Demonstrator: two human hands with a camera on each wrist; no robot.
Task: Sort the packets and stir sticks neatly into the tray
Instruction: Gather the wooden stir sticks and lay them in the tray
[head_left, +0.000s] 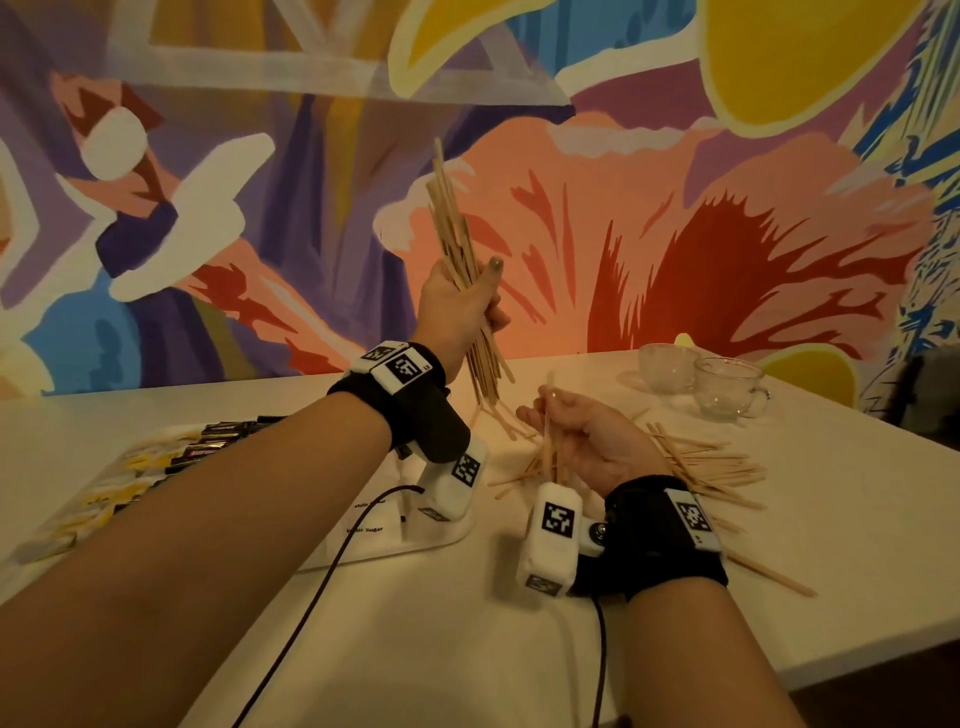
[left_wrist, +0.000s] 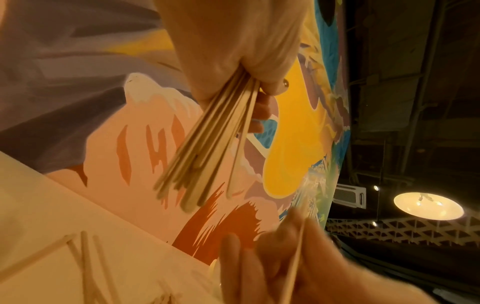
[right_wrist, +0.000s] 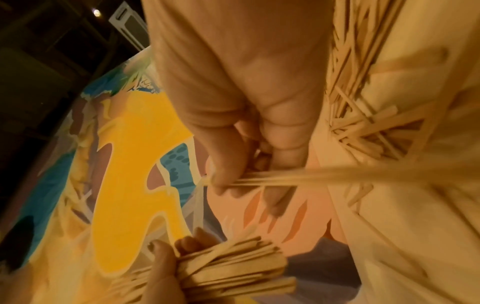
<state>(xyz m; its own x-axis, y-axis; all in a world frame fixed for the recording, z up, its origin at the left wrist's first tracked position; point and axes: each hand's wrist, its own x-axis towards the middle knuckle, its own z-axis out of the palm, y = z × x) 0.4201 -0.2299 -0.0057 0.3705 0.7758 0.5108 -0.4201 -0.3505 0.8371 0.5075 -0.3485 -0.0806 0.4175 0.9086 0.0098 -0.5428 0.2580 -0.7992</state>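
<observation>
Item: white rectangular plastic tray (head_left: 441, 540), flat on the pale counter (head_left: 779, 571); taken as landmark.

In the tray's far-left part: a row of black packets (head_left: 218, 441) and, nearer the viewer, yellow packets (head_left: 119, 478). Printed labels reading "Sugar" show on the tray's bare right end (the upper label is partly hidden).

Above the tray's right end: left hand (head_left: 457, 306), raised, fingers and thumb curled round a thick bundle of thin pale wooden stir sticks (head_left: 457, 244), bundle near upright and clear of the counter.

Right of the tray: right hand (head_left: 587, 441), palm up, thumb and fingers pinching a few thin wooden stir sticks (head_left: 546, 441), which stand almost upright.

Further right of the tray: scattered loose wooden stir sticks (head_left: 717, 467) lying flat on the counter, crossing one another.

Beyond the loose sticks, far right of the tray: two clear glass cups (head_left: 727, 389), side by side, upright.

Behind the tray: multicoloured painted wall mural (head_left: 675, 234).
</observation>
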